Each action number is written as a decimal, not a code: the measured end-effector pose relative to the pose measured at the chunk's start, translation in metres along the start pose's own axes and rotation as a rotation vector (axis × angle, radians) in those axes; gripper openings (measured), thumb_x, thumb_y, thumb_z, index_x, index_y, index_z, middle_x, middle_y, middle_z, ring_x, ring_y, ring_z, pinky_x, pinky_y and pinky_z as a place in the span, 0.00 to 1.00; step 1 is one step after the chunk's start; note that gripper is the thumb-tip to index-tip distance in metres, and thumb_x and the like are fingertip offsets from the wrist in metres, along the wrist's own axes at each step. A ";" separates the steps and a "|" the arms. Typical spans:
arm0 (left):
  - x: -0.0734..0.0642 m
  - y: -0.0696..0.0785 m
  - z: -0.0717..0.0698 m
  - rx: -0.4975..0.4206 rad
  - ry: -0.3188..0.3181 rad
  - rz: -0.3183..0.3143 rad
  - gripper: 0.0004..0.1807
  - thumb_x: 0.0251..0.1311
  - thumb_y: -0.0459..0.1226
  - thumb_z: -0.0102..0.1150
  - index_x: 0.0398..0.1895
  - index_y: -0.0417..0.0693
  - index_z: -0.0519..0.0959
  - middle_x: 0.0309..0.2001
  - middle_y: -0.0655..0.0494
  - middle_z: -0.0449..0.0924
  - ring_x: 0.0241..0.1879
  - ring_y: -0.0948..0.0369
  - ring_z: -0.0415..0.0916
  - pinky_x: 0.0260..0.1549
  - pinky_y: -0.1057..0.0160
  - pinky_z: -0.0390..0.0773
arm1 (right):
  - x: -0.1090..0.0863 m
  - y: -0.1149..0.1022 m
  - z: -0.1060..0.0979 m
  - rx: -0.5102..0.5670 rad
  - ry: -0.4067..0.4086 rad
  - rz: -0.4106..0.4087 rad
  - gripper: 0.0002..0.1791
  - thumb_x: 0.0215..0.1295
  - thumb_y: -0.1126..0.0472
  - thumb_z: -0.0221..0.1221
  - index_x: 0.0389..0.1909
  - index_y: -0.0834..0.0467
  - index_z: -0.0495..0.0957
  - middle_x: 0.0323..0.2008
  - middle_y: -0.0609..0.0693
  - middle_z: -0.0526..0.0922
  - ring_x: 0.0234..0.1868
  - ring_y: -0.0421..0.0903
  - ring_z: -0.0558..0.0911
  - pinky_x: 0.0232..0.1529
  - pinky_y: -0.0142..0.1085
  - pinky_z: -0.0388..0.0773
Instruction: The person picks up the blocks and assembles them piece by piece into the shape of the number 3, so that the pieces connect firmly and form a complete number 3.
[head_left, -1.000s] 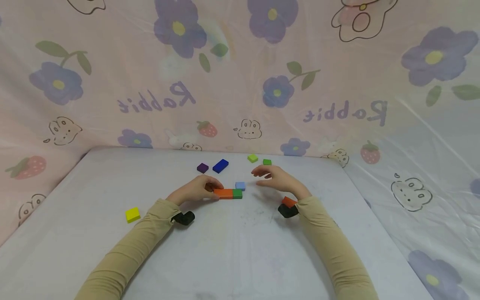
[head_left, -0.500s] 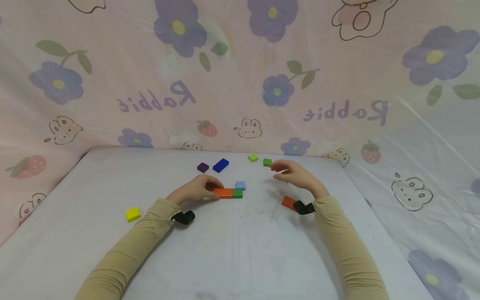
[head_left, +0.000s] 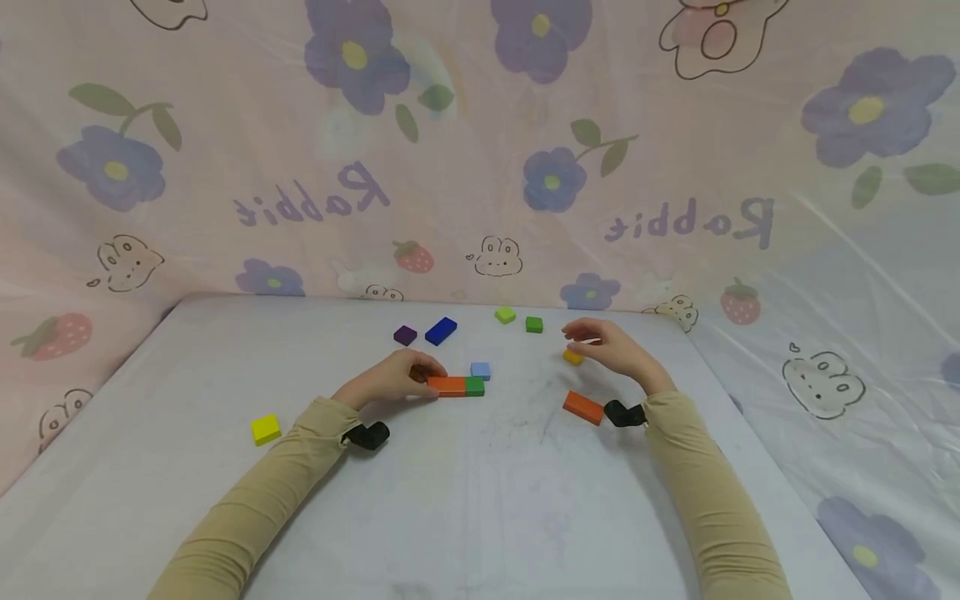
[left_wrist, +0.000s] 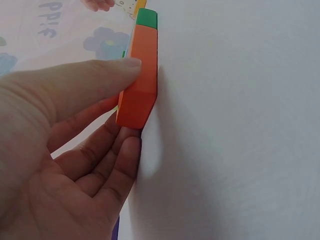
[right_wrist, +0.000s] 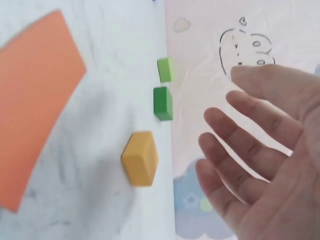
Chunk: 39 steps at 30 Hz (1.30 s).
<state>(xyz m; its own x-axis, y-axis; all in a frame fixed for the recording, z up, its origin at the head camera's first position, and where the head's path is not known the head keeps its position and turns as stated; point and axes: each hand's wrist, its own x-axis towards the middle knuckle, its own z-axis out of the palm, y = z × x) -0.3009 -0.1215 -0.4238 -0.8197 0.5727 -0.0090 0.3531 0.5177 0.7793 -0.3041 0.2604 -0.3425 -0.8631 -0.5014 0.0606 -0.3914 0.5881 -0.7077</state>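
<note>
My left hand (head_left: 392,377) pinches a long orange block (left_wrist: 142,65) between thumb and fingers. A small green block (head_left: 475,387) sits flush against its right end, and a light blue block (head_left: 481,371) lies just behind that. On the right, my right hand (head_left: 611,346) hovers above a small yellow-orange block (right_wrist: 140,158), its fingers spread and nothing between them. In the head view the thumb partly overlaps that block. A second orange block (head_left: 582,407) lies nearer, beside the black wrist camera.
At the back of the white table (head_left: 480,500) lie a purple block (head_left: 405,335), a dark blue block (head_left: 441,331), a lime block (head_left: 506,315) and a green block (head_left: 534,325). A bright yellow block (head_left: 266,430) is left of my left arm. A printed curtain (head_left: 450,167) stands behind.
My right hand has moved rightward from beside the light blue block to over the yellow-orange block, uncovering the green block and the second orange one. The left hand keeps its place.
</note>
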 end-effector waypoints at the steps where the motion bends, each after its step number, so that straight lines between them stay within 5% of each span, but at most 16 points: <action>1: 0.000 0.000 0.000 0.001 0.000 0.002 0.17 0.53 0.34 0.69 0.48 0.45 0.82 0.45 0.56 0.81 0.41 0.60 0.74 0.46 0.61 0.75 | 0.000 0.002 -0.001 -0.001 0.005 0.006 0.18 0.67 0.67 0.56 0.56 0.70 0.72 0.53 0.66 0.75 0.57 0.64 0.72 0.59 0.55 0.65; 9: 0.000 -0.001 0.000 0.004 0.004 0.003 0.17 0.54 0.34 0.69 0.48 0.46 0.82 0.45 0.57 0.80 0.41 0.60 0.74 0.46 0.61 0.75 | 0.000 0.016 -0.005 -0.010 0.033 0.024 0.17 0.67 0.69 0.56 0.55 0.71 0.72 0.53 0.67 0.75 0.55 0.64 0.73 0.58 0.55 0.66; 20: 0.000 -0.001 0.000 0.004 0.002 0.003 0.17 0.54 0.34 0.69 0.49 0.45 0.81 0.45 0.56 0.81 0.41 0.60 0.74 0.46 0.61 0.75 | 0.009 0.068 0.000 0.000 0.038 0.090 0.21 0.67 0.63 0.58 0.58 0.69 0.71 0.54 0.65 0.75 0.55 0.60 0.73 0.57 0.55 0.67; 39: -0.002 -0.003 0.002 -0.005 0.019 -0.002 0.18 0.54 0.35 0.69 0.49 0.46 0.81 0.47 0.56 0.80 0.43 0.60 0.74 0.49 0.60 0.74 | 0.011 0.079 0.006 0.002 0.016 0.106 0.23 0.63 0.66 0.62 0.57 0.69 0.71 0.53 0.64 0.75 0.54 0.61 0.74 0.56 0.53 0.69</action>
<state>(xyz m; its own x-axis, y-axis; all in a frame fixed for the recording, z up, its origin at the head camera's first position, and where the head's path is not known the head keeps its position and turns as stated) -0.2997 -0.1227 -0.4272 -0.8288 0.5595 0.0007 0.3488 0.5158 0.7825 -0.3426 0.2980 -0.4020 -0.9046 -0.4263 -0.0040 -0.2967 0.6360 -0.7124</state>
